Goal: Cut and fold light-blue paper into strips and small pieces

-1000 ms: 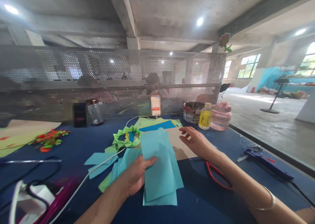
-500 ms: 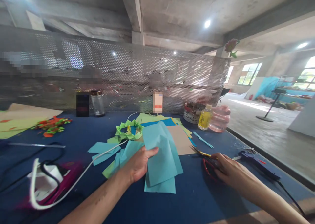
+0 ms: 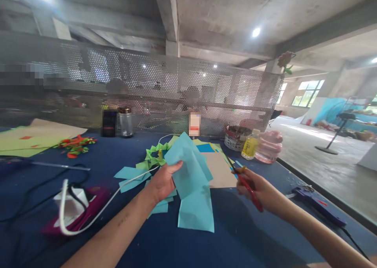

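Pinched between the thumb and fingers of my left hand [image 3: 165, 181] are sheets of light blue paper [image 3: 188, 174], held tilted above the table. Another light blue sheet [image 3: 196, 211] hangs or lies just below them; whether it is held too I cannot tell. My right hand [image 3: 253, 185] is closed around scissors [image 3: 249, 189] with red handles, their blades pointing up and to the left, apart from the paper. Beneath and behind lie a beige sheet [image 3: 220, 170], cut light blue pieces [image 3: 132, 175] and a green folded-paper ring [image 3: 154, 154], partly covered by the held paper.
A glue gun [image 3: 318, 205] lies at the right edge. A yellow-labelled bottle [image 3: 250, 144], a pink bottle [image 3: 269, 146] and a round container [image 3: 234, 137] stand at the back right. To the left are a magenta power strip [image 3: 97, 203], a white cable and a glass jar [image 3: 126, 123].
My right hand has lifted the scissors off the table and turned them upward. My left hand has tilted the blue paper, and more of the lower sheet shows. The view has shifted slightly.
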The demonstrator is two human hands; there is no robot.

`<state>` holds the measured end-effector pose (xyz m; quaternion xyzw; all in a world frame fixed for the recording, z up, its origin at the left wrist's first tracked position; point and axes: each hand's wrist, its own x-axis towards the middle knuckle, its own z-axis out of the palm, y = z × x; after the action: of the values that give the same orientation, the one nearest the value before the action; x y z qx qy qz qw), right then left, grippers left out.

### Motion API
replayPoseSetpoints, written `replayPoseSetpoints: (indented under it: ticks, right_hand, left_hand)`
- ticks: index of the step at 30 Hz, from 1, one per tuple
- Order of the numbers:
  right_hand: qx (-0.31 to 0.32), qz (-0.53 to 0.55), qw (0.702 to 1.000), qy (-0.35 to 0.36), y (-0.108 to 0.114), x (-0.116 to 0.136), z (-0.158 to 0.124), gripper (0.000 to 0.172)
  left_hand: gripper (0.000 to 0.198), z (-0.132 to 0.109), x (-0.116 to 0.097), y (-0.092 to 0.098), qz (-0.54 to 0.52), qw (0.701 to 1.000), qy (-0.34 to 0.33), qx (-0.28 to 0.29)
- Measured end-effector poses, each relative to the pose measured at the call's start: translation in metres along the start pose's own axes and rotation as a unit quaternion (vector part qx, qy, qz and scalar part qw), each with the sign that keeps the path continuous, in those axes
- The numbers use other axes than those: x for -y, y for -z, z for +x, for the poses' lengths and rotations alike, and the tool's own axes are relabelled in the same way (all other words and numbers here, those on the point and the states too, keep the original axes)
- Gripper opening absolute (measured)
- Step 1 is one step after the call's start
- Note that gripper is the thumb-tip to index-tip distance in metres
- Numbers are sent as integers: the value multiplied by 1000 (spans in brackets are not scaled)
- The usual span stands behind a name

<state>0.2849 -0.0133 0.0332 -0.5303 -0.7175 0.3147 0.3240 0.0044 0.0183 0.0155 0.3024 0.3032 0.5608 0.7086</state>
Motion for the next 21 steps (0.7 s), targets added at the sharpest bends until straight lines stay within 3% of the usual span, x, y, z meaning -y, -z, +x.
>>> replayPoseSetpoints:
  ticks: [1,4,8,12,21]
  right_hand:
    - [34,52,998,-8,-9,8,9,35]
    - [27,125,992,-18,-34,24,35,42]
    - [58,163,985,-23,-52,25,51,49]
    - [112,134,984,23,-48,21,42,50]
    - [173,63,983,20,-40,23,24,41]
  left_hand:
    - [20,1,-2,1,-5,1000,-5,-6]
    - [21,3,-8,4,-16,999,-16,-22]
    - [25,7,-10,8,-24,999,-33,-34]
    - [25,10,-10,9,-26,998,-41,-40]
    - [27,8,-13,5,-40,995,-55,-66]
